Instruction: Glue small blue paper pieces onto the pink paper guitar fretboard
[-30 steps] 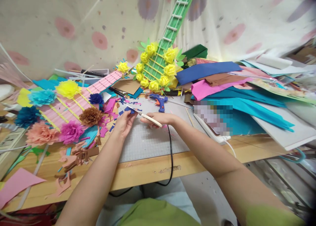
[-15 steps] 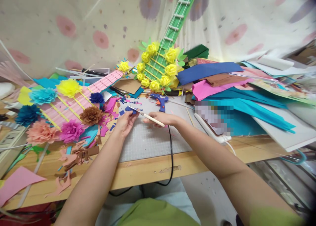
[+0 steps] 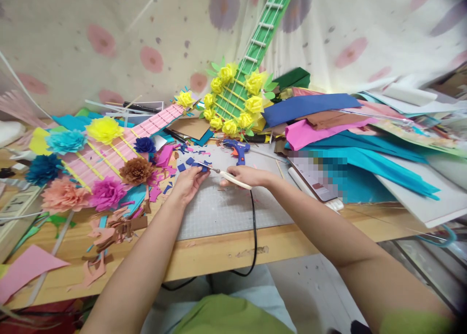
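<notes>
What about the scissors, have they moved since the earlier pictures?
Yes: the scissors have shifted slightly to the right, judged against the blue glue gun.

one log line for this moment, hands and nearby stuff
left hand: holding blue paper | right hand: holding scissors | glue gun: beyond hands, on grey mat

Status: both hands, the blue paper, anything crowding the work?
Left hand pinching dark blue paper. Right hand gripping white-handled scissors, blades at that paper. Blue glue gun on grey mat beyond hands; loose blue scraps near left hand.
</notes>
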{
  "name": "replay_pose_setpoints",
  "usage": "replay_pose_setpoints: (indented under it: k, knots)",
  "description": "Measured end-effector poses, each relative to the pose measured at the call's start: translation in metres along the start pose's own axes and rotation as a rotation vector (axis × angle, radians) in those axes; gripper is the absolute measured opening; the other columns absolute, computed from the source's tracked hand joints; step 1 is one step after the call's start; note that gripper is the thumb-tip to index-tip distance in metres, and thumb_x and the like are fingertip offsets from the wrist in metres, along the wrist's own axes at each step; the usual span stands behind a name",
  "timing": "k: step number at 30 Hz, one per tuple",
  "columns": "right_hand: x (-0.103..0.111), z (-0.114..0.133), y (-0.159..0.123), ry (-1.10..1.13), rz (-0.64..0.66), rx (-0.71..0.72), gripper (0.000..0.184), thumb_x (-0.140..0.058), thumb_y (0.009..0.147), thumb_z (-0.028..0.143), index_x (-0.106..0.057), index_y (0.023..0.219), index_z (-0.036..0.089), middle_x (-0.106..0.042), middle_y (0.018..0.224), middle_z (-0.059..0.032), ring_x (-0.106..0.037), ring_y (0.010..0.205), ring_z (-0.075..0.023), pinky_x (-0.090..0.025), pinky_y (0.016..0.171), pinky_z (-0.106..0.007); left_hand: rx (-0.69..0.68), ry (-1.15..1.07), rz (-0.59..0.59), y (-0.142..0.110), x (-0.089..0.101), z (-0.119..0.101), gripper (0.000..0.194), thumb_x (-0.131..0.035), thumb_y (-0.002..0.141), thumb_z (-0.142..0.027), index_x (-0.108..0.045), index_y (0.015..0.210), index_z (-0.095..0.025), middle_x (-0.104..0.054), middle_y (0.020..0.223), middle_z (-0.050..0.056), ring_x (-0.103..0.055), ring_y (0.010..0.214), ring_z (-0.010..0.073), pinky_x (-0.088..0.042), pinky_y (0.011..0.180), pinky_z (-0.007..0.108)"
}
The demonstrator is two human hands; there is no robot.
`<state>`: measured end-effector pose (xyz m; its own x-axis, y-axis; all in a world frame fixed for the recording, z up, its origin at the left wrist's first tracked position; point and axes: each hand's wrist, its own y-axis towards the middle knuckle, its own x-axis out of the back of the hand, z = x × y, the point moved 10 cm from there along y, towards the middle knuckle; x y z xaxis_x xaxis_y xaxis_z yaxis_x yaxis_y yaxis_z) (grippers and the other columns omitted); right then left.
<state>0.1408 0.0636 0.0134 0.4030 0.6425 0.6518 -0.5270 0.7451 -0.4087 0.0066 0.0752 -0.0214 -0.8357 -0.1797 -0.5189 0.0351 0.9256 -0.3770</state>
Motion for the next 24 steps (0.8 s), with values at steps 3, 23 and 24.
replay_pose_setpoints:
  k: [3, 23, 24]
  knots:
    - [0.002, -0.002, -0.002, -0.018, -0.003, 0.002, 0.051, -0.051, 0.072, 0.069, -0.045, 0.075, 0.018, -0.053, 0.065, 0.0007, -0.047, 0.059, -0.011, -0.029, 0.052, -0.023, -0.003, 0.005, 0.011, -0.001, 0.0, 0.0, 0.013, -0.055, 0.072, -0.002, -0.063, 0.066, -0.01, -0.069, 0.072, 0.006, -0.066, 0.068, 0.0108, -0.055, 0.077, 0.025]
    - [0.008, -0.009, -0.013, 0.046, 0.116, 0.054, 0.051, -0.055, 0.068, 0.068, -0.043, 0.07, 0.018, -0.041, 0.058, 0.0057, -0.035, 0.049, -0.0057, -0.023, 0.046, -0.022, 0.077, 0.195, 0.093, -0.004, -0.005, 0.008, 0.012, -0.057, 0.072, -0.005, -0.062, 0.062, -0.011, -0.07, 0.073, 0.008, -0.067, 0.069, 0.0142, -0.052, 0.053, 0.017]
    - [0.008, -0.009, -0.013, 0.047, 0.122, 0.055, 0.051, -0.056, 0.068, 0.067, -0.043, 0.069, 0.018, -0.041, 0.058, 0.0058, -0.035, 0.049, -0.0055, -0.023, 0.046, -0.021, 0.084, 0.208, 0.105, -0.004, -0.006, 0.009, 0.012, -0.057, 0.072, -0.005, -0.063, 0.063, -0.01, -0.07, 0.074, 0.008, -0.067, 0.068, 0.0137, -0.052, 0.052, 0.017]
